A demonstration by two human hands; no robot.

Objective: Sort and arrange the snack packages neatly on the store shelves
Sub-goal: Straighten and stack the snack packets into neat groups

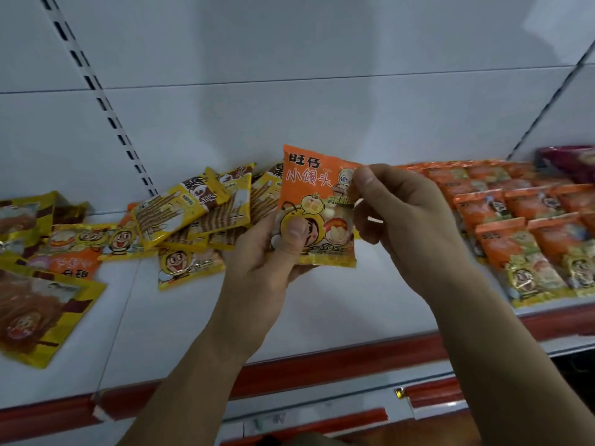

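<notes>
Both hands hold an orange snack packet (314,204) above the shelf (322,310): left hand (270,249) grips its bottom, right hand (402,214) pinches its top right corner; neat orange rows (521,220) fill the shelf's right end, seemingly the same snack.

Even soft light, blurred, bowed wide-angle edges.

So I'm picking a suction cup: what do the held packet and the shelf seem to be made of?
Packet: looks like thin glossy printed plastic film; it crinkles and catches light in the left hand and right hand. Shelf: apparently white painted metal, smooth and flat, though the pictures leave that open.
</notes>
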